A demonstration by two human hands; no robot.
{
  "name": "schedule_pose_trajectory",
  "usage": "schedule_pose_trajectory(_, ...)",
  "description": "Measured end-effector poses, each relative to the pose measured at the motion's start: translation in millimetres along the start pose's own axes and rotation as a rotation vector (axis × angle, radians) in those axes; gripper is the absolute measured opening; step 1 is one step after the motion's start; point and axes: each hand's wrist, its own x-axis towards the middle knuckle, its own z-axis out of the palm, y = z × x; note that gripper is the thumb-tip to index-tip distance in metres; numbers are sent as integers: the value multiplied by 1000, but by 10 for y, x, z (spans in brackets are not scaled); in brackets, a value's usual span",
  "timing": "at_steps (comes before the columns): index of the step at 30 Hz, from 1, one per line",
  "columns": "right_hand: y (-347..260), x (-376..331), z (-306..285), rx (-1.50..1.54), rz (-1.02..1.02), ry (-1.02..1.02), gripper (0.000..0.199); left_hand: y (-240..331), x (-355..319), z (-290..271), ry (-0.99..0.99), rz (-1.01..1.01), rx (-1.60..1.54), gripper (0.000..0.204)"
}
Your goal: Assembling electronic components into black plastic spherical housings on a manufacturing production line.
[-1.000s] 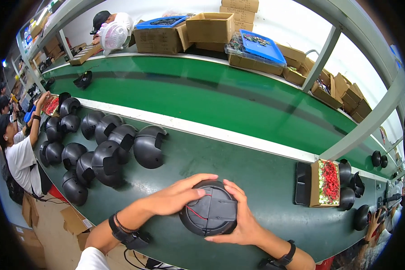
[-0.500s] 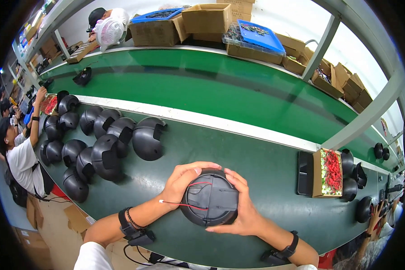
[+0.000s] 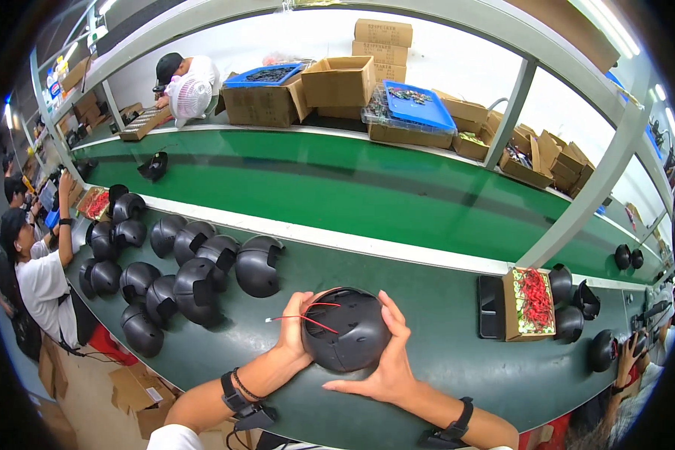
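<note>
Hands both holding black dome shell [image 3: 349, 330] between them: left hand [image 3: 296, 330] grip on its left side, right hand [image 3: 386, 360] grip right, red wire [image 3: 304, 319] beside left grip, green surface [image 3: 442, 300] below.

Both forearms are entering from the lower edge; left hand [image 3: 296, 330] and right hand [image 3: 386, 360] are cupping inward, fingers spread.

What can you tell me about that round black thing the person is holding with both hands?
The black dome-shaped shell looks like moulded matt plastic, smooth and rounded, with a rim opening at its upper edge. Thin red wires trail out of it toward the left, ending in a small pale tip. It sits low over the dark green work surface, cupped between the left hand and the right hand, whose fingers wrap its sides.
</note>
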Motion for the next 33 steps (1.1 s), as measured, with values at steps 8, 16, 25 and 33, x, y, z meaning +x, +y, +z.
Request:
schedule_pose_trajectory(8, -139, 177, -182, -82, 120, -32, 126, -51, -72, -61, 59, 48, 138, 58)
schedule_pose_trajectory(16, -199, 333, -572, 78, 195, -277, 119, 395, -226, -148, -856, 453, 1045, 153)
schedule_pose_trajectory(25, -115, 237, -492, 291, 315, -318, 120, 193, -292, -80, -738, 706, 1206, 129)
schedule_pose_trajectory(33, -41, 148, -339, 34, 123, -209, 124, 123, -254, -119, -682, 688, 1103, 123)
